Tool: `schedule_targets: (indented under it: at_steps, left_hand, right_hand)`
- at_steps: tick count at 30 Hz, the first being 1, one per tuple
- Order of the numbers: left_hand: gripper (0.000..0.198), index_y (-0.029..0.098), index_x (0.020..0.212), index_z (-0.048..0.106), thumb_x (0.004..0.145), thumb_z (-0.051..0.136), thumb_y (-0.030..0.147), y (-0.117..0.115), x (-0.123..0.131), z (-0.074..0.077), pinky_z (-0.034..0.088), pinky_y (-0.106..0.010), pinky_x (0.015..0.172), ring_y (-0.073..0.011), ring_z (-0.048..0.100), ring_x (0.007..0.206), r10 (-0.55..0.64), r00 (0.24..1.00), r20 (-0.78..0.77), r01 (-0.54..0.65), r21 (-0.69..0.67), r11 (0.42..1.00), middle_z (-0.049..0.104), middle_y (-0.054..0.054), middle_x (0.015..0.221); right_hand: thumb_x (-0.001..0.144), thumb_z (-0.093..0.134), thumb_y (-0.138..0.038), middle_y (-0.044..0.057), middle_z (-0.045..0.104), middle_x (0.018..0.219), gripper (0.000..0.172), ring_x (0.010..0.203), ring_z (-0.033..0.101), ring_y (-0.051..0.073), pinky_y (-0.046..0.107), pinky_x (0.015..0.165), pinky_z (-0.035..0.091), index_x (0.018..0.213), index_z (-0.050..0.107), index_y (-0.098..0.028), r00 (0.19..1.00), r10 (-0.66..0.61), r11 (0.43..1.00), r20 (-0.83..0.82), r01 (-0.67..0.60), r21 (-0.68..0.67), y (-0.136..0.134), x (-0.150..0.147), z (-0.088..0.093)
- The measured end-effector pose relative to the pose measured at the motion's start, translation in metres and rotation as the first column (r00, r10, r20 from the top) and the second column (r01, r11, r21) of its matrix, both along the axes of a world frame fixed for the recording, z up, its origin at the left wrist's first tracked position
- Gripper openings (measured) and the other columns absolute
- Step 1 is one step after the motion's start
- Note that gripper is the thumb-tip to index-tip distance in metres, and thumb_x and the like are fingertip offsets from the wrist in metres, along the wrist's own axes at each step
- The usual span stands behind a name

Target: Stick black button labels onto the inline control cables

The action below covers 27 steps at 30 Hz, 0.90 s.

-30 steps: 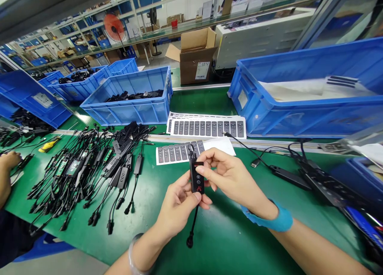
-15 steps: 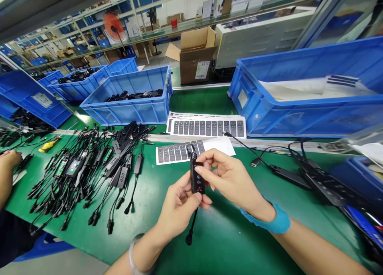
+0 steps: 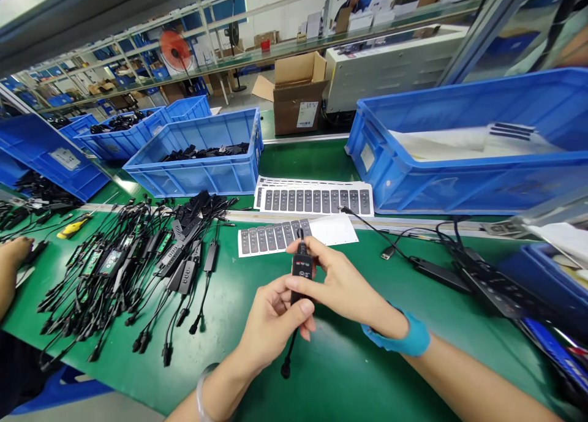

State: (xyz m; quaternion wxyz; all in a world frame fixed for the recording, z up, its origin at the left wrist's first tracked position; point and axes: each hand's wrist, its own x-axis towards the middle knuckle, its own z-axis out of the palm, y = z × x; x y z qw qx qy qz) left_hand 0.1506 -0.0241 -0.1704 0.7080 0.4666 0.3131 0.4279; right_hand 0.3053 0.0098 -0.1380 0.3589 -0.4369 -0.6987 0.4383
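Between both hands is a small black cable controller (image 3: 302, 264) with a printed label on its face and a short cable hanging below it. My left hand (image 3: 274, 324) is closed around its lower end, thumb on the front. My right hand (image 3: 333, 281) grips the upper part, its thumb lying across the face and hiding some of the print. Just beyond the hands lies a partly used sheet of dark button labels (image 3: 271, 235), its right part bare white. Behind it are fuller label sheets (image 3: 316, 198).
A pile of black cabled controllers (image 3: 114, 269), some showing green boards, covers the left bench. A yellow screwdriver (image 3: 73, 227) lies beyond it. Blue bins (image 3: 197, 176) stand behind. More black devices and cables (image 3: 473, 275) are at right. Another person's hand (image 3: 16, 253) is at far left.
My right hand has shifted from pinching at the label's upper edge to wrapping the controller's top, with its thumb pressed across the face. My left hand keeps its hold.
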Motion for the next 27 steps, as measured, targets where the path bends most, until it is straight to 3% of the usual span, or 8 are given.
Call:
schedule_targets:
  at_steps: [3, 7, 12, 17, 19, 22, 24, 27]
  left_hand:
    - [0.041, 0.006, 0.094, 0.063, 0.088, 0.064, 0.046, 0.001, 0.000, -0.003, 0.038, -0.016, 0.045, -0.0043, 0.046, 0.045, 0.004, 0.998, -0.060, -0.004, 0.004, 1.000, 0.062, -0.008, 0.070]
    - [0.047, 0.006, 0.107, 0.061, 0.088, 0.064, 0.049, 0.001, 0.000, -0.002, 0.036, -0.016, 0.044, -0.0047, 0.046, 0.049, 0.021, 0.998, -0.059, -0.025, -0.052, 0.998, 0.065, -0.012, 0.084]
    - [0.044, 0.008, 0.097, 0.060, 0.092, 0.056, 0.052, 0.003, -0.001, -0.005, 0.027, -0.015, 0.043, -0.0035, 0.039, 0.050, 0.093, 0.991, -0.100, -0.094, -0.005, 0.996, 0.056, -0.004, 0.073]
    - [0.049, 0.008, 0.111, 0.061, 0.094, 0.052, 0.053, 0.007, -0.003, -0.011, 0.029, -0.017, 0.046, -0.0054, 0.035, 0.048, 0.130, 0.965, -0.227, -0.102, 0.131, 0.986, 0.045, 0.002, 0.060]
    - [0.053, 0.008, 0.114, 0.062, 0.094, 0.049, 0.055, 0.011, -0.005, -0.010, 0.040, -0.020, 0.053, -0.0089, 0.045, 0.054, 0.112, 0.955, -0.276, -0.065, 0.173, 0.983, 0.053, -0.002, 0.063]
    - [0.062, 0.011, 0.128, 0.059, 0.095, 0.041, 0.061, 0.022, -0.017, -0.011, 0.050, -0.032, 0.086, -0.0198, 0.061, 0.091, 0.029, 0.926, -0.376, 0.080, 0.273, 0.959, 0.065, -0.015, 0.108]
    - [0.063, 0.019, 0.139, 0.050, 0.093, 0.042, 0.062, 0.033, -0.029, -0.016, 0.044, -0.040, 0.101, -0.0263, 0.054, 0.117, 0.038, 0.823, -0.567, 0.190, 0.338, 0.922, 0.053, -0.014, 0.135]
    - [0.062, 0.023, 0.146, 0.042, 0.093, 0.043, 0.056, 0.054, -0.050, -0.037, 0.037, -0.051, 0.108, -0.0313, 0.036, 0.137, 0.259, 0.517, -0.816, 0.297, 0.455, 0.839, 0.034, -0.010, 0.152]
  right_hand:
    - [0.093, 0.052, -0.045, 0.001, 0.055, 0.075, 0.030, 0.056, 0.049, 0.010, 0.021, 0.050, 0.041, 0.100, 0.056, -0.016, 0.998, -0.026, 1.000, -0.054, 0.025, -0.012, 0.001, 0.000, -0.002]
    - [0.101, 0.033, -0.045, 0.003, 0.056, 0.072, 0.042, 0.063, 0.054, 0.012, 0.023, 0.060, 0.044, 0.099, 0.061, -0.014, 0.998, -0.038, 0.997, -0.044, 0.041, 0.068, 0.003, 0.004, 0.001]
    - [0.091, 0.050, -0.029, 0.003, 0.061, 0.080, 0.039, 0.063, 0.056, 0.013, 0.028, 0.067, 0.047, 0.125, 0.054, -0.011, 0.999, -0.004, 0.988, 0.046, -0.003, 0.156, -0.001, 0.002, 0.000]
    - [0.086, 0.051, -0.022, 0.006, 0.063, 0.089, 0.035, 0.069, 0.060, 0.015, 0.027, 0.069, 0.051, 0.119, 0.055, -0.011, 0.995, -0.087, 0.963, 0.047, 0.072, 0.261, -0.006, -0.008, -0.006]
    - [0.087, 0.050, -0.024, 0.008, 0.063, 0.095, 0.040, 0.080, 0.061, 0.017, 0.030, 0.077, 0.051, 0.125, 0.053, -0.010, 0.992, -0.114, 0.940, 0.054, 0.090, 0.328, -0.006, -0.006, -0.001]
    - [0.093, 0.043, -0.027, 0.012, 0.062, 0.112, 0.047, 0.101, 0.060, 0.021, 0.033, 0.090, 0.049, 0.136, 0.046, -0.007, 0.977, -0.203, 0.904, 0.062, 0.163, 0.394, -0.006, 0.018, 0.018]
    - [0.097, 0.037, -0.028, 0.014, 0.058, 0.124, 0.049, 0.116, 0.056, 0.023, 0.034, 0.096, 0.047, 0.140, 0.040, -0.007, 0.929, -0.356, 0.852, 0.102, 0.277, 0.445, -0.009, 0.049, 0.036]
    - [0.098, 0.035, -0.030, 0.015, 0.055, 0.130, 0.050, 0.120, 0.053, 0.027, 0.039, 0.100, 0.045, 0.143, 0.037, -0.009, 0.749, -0.590, 0.746, 0.302, 0.363, 0.558, -0.018, 0.106, 0.053]
